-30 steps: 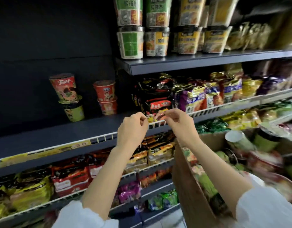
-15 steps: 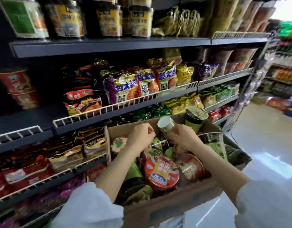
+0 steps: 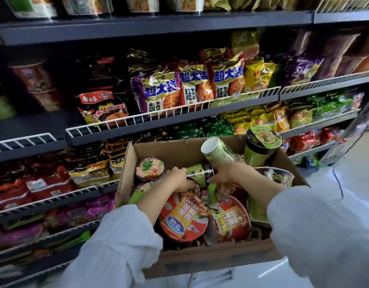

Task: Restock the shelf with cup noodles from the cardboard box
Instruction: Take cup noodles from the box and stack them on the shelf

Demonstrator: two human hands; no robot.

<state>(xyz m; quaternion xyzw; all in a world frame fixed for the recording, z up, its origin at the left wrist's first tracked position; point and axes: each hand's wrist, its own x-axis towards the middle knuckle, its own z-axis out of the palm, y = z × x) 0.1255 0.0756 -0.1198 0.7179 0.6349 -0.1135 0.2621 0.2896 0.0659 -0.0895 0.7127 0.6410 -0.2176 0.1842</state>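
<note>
Presently both hands are in the cardboard box (image 3: 175,259): left hand (image 3: 177,178) and right hand (image 3: 222,173) clasp opposite ends of a green cup (image 3: 199,173) lying sideways between them.

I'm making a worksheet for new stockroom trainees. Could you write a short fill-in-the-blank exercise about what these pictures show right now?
1. Both hands reach into the brown ____ box of cup noodles.
2. The left hand and right hand hold a green cup lying on its ____.
3. The round bowl lid nearest the left forearm is mainly ____ with a yellow label.
4. White ____ rails edge the shelves of noodle packets.

Missing words: cardboard; side; red; wire
</note>
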